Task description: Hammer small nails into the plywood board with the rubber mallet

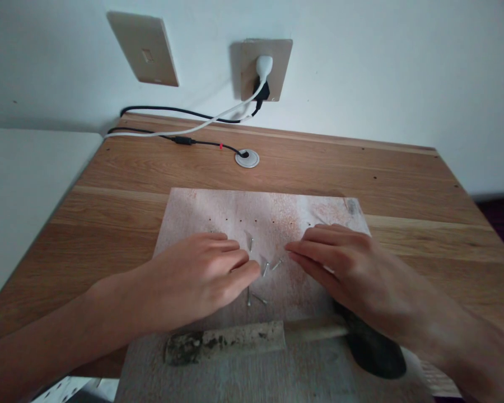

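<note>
White cable point(151, 135) is crossing surface's point(403, 190) far left corner. Silver grommet point(247, 161) is sitting near far edge.

The desk point(407, 235) is warm brown with lengthwise grain. The board point(298, 291), pale pinkish grey, shows rusty orange blotches toward its far right corner. The nails point(266, 269) are silvery; the mallet point(315, 329) has a black head point(378, 350) and off-white grip point(239, 341) mottled black.

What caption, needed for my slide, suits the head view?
Left hand and right hand flank small, silvery metal nails on a pale, rectangular board bearing a black-headed mallet.
</note>
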`<state>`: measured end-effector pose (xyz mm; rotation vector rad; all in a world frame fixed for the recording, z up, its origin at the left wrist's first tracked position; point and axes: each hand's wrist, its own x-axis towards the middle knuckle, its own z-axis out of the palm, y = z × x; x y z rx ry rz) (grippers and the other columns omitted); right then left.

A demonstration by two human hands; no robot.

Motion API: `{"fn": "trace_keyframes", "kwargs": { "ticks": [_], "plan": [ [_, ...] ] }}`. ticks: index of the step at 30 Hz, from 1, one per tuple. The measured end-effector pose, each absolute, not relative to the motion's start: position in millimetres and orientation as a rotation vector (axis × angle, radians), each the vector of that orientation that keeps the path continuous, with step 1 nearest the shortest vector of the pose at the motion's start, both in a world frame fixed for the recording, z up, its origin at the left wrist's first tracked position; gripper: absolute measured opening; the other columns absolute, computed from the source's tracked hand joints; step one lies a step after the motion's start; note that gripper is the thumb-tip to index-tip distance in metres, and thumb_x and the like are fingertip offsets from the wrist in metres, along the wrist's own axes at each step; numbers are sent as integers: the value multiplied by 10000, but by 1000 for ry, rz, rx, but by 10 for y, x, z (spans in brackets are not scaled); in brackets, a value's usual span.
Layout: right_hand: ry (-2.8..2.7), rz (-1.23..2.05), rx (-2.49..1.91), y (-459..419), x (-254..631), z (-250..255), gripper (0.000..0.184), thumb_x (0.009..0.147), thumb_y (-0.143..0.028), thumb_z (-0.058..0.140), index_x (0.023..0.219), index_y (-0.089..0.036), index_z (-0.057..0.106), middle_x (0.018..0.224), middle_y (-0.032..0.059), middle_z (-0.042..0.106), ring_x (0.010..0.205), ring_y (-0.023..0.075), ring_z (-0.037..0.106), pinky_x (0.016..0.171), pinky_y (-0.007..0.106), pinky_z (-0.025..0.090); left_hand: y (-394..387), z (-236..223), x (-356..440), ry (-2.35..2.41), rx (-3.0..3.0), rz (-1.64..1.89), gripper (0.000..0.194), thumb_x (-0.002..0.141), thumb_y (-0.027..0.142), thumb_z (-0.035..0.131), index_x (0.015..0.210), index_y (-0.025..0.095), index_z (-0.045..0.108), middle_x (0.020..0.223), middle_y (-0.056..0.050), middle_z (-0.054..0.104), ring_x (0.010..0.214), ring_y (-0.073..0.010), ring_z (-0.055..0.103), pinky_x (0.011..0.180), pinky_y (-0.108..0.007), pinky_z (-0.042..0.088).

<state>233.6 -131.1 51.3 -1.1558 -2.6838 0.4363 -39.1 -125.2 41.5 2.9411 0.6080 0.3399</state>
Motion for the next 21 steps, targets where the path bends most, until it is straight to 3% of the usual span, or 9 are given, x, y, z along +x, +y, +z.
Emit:
{"fn": "trace_keyframes", "kwargs": {
  "ticks": [5, 9, 14, 21],
  "plan": [
    [-2559, 100, -1342, -1181, 2706, 538, 363, 1091, -204, 499, 897, -149, 801, 831, 99, 810, 671, 234, 760, 618, 371, 507, -1209, 343, -394, 578, 2966, 325, 195, 981, 33, 590, 863, 185, 625, 723, -9, 623, 667, -184, 577, 632, -332, 439],
    [-2532, -13, -1449, -1133, 2854, 496, 412, 1073, -221, 481, 819, -148, 797, 690, 84, 768, 502, 213, 690, 505, 368, 446, -1194, 323, -366, 556, 2983, 334, 208, 990, 29, 565, 870, 187, 625, 733, -7, 625, 671, -188, 578, 636, -340, 442],
    [-2517, -62, -1603, -1141, 2888, 384, 310, 1051, -254, 563, 906, -124, 805, 737, 88, 755, 529, 219, 667, 552, 372, 466, -1187, 315, -325, 535, 2977, 354, 197, 1003, 58, 574, 858, 185, 614, 727, 0, 607, 658, -193, 570, 633, -360, 449],
    [-2542, -74, -1679, -1122, 2919, 317, 304, 1019, -235, 562, 790, -159, 747, 684, 88, 717, 564, 285, 695, 542, 370, 406, -1173, 320, -294, 537, 2976, 350, 199, 1024, 77, 564, 864, 182, 620, 736, -1, 620, 663, -182, 570, 645, -339, 453]
  ]
}}
